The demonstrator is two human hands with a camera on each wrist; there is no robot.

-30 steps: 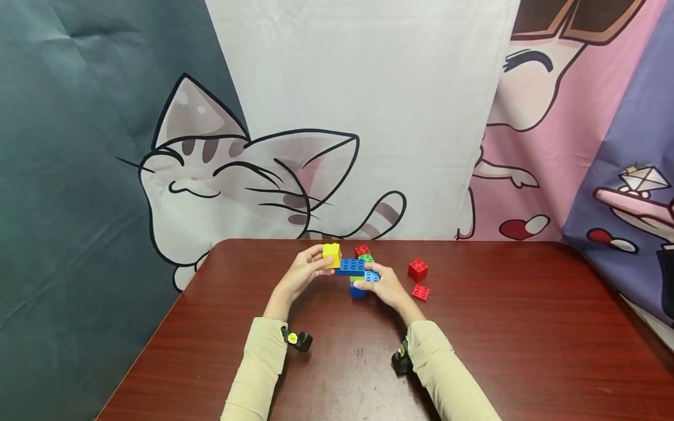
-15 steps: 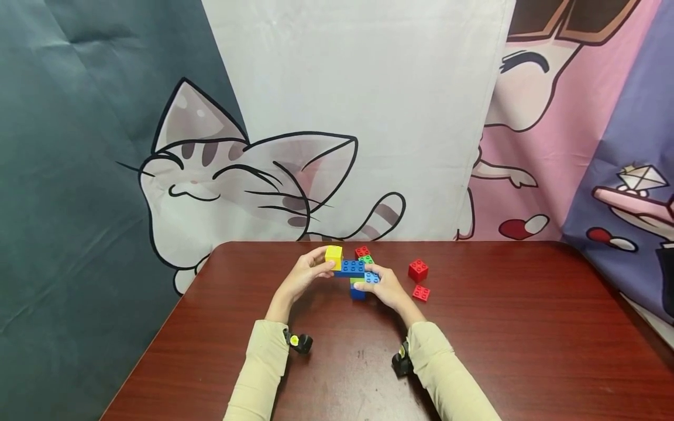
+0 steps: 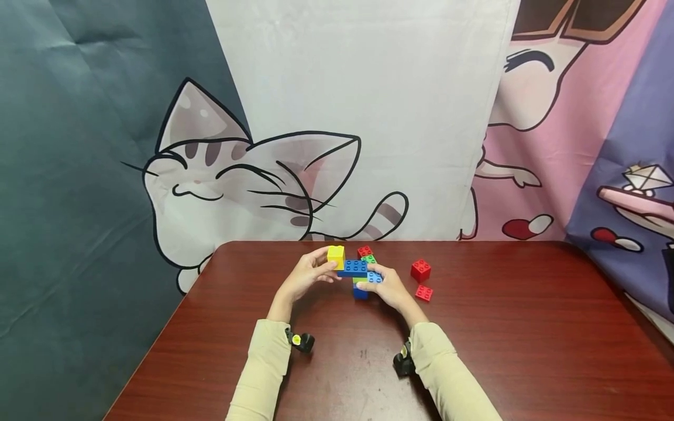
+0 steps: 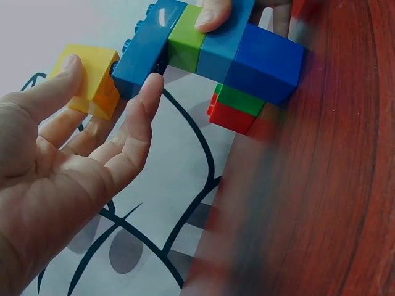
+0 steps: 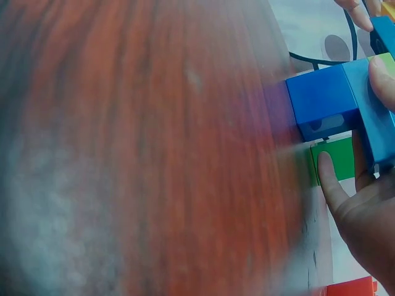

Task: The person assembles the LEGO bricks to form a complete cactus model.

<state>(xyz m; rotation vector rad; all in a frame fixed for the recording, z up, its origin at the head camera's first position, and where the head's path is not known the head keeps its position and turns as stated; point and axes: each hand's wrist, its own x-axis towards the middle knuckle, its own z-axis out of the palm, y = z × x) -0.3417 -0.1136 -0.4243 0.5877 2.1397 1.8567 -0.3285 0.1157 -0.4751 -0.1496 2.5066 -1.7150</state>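
Note:
My left hand (image 3: 302, 276) pinches a yellow brick (image 4: 89, 80) between thumb and fingers. That brick is against the studded side of a long dark blue brick (image 3: 352, 268), at its left end, and a stud shows at the seam in the left wrist view. Below the long brick comes a lime green brick (image 4: 187, 38), then a light blue brick (image 4: 223, 52), then a blue block (image 4: 265, 65) at the bottom. My right hand (image 3: 388, 286) grips this stack around the light blue brick, its thumb over the lime green brick.
Behind the stack lie a green brick (image 3: 370, 259) and a red brick (image 3: 364, 251). To the right, a taller red brick (image 3: 420, 270) and a flatter red brick (image 3: 423, 293) rest on the wooden table (image 3: 347, 374). A printed cloth backdrop (image 3: 368, 88) hangs beyond the far edge.
The yellow brick has edged slightly right, further over the long blue brick's left end, with the left hand. My right hand keeps its hold on the stack. The head view has shifted a little.

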